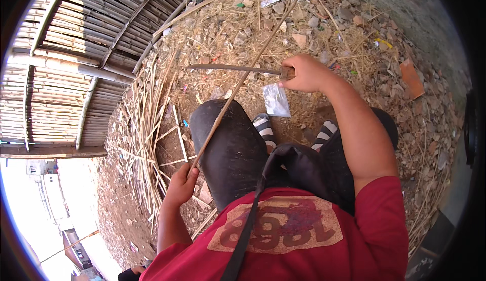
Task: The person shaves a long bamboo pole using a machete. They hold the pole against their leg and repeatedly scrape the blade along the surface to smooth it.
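My left hand (pixel 182 184) is closed around the lower end of a long, thin bamboo stick (pixel 276 29), beside my left knee. The stick slants up past that knee and away to the far edge of the view. My right hand (pixel 306 73) grips the short wooden handle of a machete (pixel 217 67), whose dark, narrow blade points left. Blade and stick cross ahead of my knees; whether they touch I cannot tell. On the ground just below my right hand lies a clear plastic bag (pixel 276 100).
Split bamboo strips (pixel 144 144) lie heaped at my left, near a bamboo slat wall (pixel 76 68). Rubble, straw and litter cover the ground. An orange brick (pixel 411 79) lies right, near a grey wall (pixel 400 8). Part of another person (pixel 132 272) shows at the lower left.
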Available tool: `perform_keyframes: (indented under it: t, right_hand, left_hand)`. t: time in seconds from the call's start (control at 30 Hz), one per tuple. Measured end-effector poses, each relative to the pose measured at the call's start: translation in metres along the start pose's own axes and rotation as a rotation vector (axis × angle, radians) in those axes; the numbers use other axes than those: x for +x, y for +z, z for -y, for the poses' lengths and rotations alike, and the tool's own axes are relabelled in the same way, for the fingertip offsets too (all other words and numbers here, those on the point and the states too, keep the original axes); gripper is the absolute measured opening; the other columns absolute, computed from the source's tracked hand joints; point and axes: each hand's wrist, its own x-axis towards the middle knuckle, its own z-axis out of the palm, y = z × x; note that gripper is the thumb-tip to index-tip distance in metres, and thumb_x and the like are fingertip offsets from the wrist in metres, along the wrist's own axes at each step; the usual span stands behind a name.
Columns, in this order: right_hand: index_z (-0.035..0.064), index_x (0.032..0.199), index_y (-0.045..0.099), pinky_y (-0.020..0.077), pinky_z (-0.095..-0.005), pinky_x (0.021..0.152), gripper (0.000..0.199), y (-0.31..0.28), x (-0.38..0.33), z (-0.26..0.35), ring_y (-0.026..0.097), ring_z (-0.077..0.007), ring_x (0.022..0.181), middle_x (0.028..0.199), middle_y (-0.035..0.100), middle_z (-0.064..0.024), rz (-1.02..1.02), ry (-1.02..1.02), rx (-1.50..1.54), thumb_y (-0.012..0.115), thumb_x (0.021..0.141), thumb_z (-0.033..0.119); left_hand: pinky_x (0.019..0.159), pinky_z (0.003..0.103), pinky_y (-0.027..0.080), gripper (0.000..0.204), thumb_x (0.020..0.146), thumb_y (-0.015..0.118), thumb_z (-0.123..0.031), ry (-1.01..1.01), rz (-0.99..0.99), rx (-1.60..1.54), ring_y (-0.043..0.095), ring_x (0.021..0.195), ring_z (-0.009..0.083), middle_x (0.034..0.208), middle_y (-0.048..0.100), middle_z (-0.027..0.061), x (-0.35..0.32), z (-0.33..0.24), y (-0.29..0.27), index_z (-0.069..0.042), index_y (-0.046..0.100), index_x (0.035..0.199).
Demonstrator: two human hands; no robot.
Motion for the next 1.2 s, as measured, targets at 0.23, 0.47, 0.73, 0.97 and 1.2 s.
perform_keyframes:
  t: [0.23, 0.47, 0.73, 0.97, 1.2]
  right_hand:
    - [0.0052, 0.098, 0.069, 0.0521, -0.0459, 0.075, 0.043, -0.001, 0.002, 0.013, 0.068, -0.0369, 0.088, 0.088, 0.069, -0.0174, 0.144, 0.066, -0.114, 0.080, 0.076, 0.040]
    - [0.0056, 0.105, 0.071, 0.0528, -0.0460, 0.079, 0.045, 0.001, 0.002, 0.011, 0.068, -0.0367, 0.092, 0.095, 0.070, -0.0190, 0.147, 0.113, -0.093, 0.081, 0.076, 0.037]
    - [-0.0011, 0.113, 0.068, 0.0527, -0.0441, 0.089, 0.054, -0.006, 0.001, 0.024, 0.068, -0.0390, 0.101, 0.104, 0.070, -0.0249, 0.174, 0.140, -0.124, 0.080, 0.077, 0.037]
    - [-0.0030, 0.116, 0.066, 0.0525, -0.0433, 0.091, 0.056, 0.001, -0.002, 0.007, 0.067, -0.0398, 0.103, 0.109, 0.069, -0.0277, 0.214, 0.145, -0.082, 0.077, 0.077, 0.035]
    - [-0.0032, 0.118, 0.066, 0.0527, -0.0421, 0.091, 0.055, 0.007, -0.005, 0.000, 0.068, -0.0395, 0.103, 0.109, 0.070, -0.0262, 0.140, 0.110, -0.023, 0.072, 0.074, 0.029]
  left_hand:
    - [0.063, 0.041, 0.046, 0.045, 0.105, 0.053, -0.040, 0.031, -0.043, 0.002, 0.058, 0.065, 0.0247, 0.070, 0.061, 0.0155, 0.000, -0.007, -0.002, 0.002, 0.061, 0.091]
    - [0.067, 0.042, 0.045, 0.051, 0.106, 0.049, -0.044, 0.025, 0.046, -0.028, 0.052, 0.067, 0.0254, 0.069, 0.056, 0.0148, 0.012, 0.005, -0.007, 0.003, 0.058, 0.087]
    - [0.068, 0.038, 0.046, 0.058, 0.107, 0.044, -0.052, -0.046, 0.132, -0.125, 0.050, 0.071, 0.0177, 0.072, 0.055, 0.0059, 0.016, 0.017, -0.009, 0.001, 0.059, 0.089]
    - [0.067, 0.034, 0.046, 0.062, 0.105, 0.045, -0.057, -0.092, 0.180, -0.128, 0.050, 0.071, 0.0151, 0.074, 0.055, 0.0027, 0.020, 0.016, -0.019, 0.000, 0.061, 0.090]
    - [0.067, 0.033, 0.045, 0.059, 0.105, 0.045, -0.055, -0.093, 0.163, -0.161, 0.049, 0.071, 0.0137, 0.074, 0.054, 0.0006, 0.017, 0.010, -0.016, -0.001, 0.061, 0.090]
